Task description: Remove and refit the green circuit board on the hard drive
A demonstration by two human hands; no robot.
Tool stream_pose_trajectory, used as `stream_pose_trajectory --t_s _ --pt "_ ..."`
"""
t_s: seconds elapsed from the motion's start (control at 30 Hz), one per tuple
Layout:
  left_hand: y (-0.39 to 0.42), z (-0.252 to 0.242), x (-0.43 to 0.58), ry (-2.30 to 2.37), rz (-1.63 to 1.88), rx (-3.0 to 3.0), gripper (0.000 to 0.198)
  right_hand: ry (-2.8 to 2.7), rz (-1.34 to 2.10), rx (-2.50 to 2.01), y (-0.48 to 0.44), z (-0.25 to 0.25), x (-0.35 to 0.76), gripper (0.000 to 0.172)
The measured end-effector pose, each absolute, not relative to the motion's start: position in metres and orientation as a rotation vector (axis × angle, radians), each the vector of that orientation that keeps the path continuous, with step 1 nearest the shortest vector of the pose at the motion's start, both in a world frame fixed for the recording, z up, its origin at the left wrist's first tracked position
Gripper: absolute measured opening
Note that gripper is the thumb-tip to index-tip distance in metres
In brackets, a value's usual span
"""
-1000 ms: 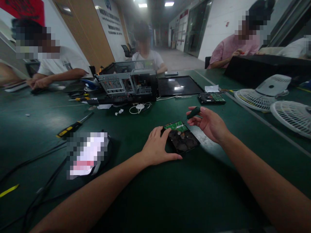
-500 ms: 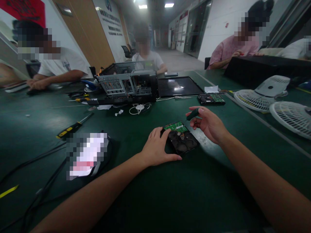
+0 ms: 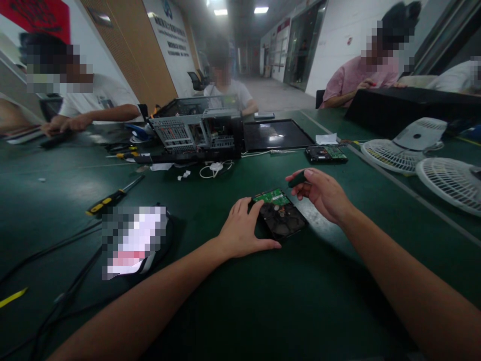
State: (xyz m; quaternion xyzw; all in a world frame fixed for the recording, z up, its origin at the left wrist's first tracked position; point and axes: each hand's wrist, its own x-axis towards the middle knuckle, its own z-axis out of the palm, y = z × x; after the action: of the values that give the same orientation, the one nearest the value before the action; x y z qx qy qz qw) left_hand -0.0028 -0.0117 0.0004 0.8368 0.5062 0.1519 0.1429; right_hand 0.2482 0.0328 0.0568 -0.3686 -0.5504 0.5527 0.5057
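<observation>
A black hard drive [image 3: 281, 215] with a green circuit board on its far end lies on the green table [image 3: 240, 301] in front of me. My left hand [image 3: 242, 230] grips its left edge, thumb along the near side and fingers on top. Just right of the drive, my right hand [image 3: 323, 194] is closed on a small dark-green-handled screwdriver [image 3: 298, 178], held tilted down toward the drive's far right corner. The tip is too small to make out.
A yellow-and-black screwdriver [image 3: 112, 196] and cables lie to the left. An open computer case [image 3: 197, 129], a flat dark panel [image 3: 276, 133] and a second hard drive [image 3: 326, 153] sit further back. Fan grilles [image 3: 449, 180] lie at right. Other people sit around the table.
My right hand has lowered slightly and turned the screwdriver handle a little. The left hand and the drive have stayed put.
</observation>
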Motion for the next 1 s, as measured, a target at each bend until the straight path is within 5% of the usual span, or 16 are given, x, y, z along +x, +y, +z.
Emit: stream_pose_trajectory --t_s 0.27,0.57,0.8,1.0 --pt "-0.012 0.001 -0.003 1.459 0.44 2.427 0.124 -1.196 1.378 -0.87 0.037 0.054 0.248 0.033" --pt "-0.013 0.001 -0.003 1.445 0.448 2.425 0.122 -1.182 1.385 -0.847 0.036 0.053 0.246 0.027" --pt "-0.014 0.005 -0.003 1.487 0.608 2.375 0.093 -1.184 1.379 -0.825 0.035 0.052 0.246 0.027" --pt "-0.044 0.057 0.023 1.016 1.036 2.425 0.041 -1.206 1.371 -0.809 0.036 0.05 0.247 0.028"
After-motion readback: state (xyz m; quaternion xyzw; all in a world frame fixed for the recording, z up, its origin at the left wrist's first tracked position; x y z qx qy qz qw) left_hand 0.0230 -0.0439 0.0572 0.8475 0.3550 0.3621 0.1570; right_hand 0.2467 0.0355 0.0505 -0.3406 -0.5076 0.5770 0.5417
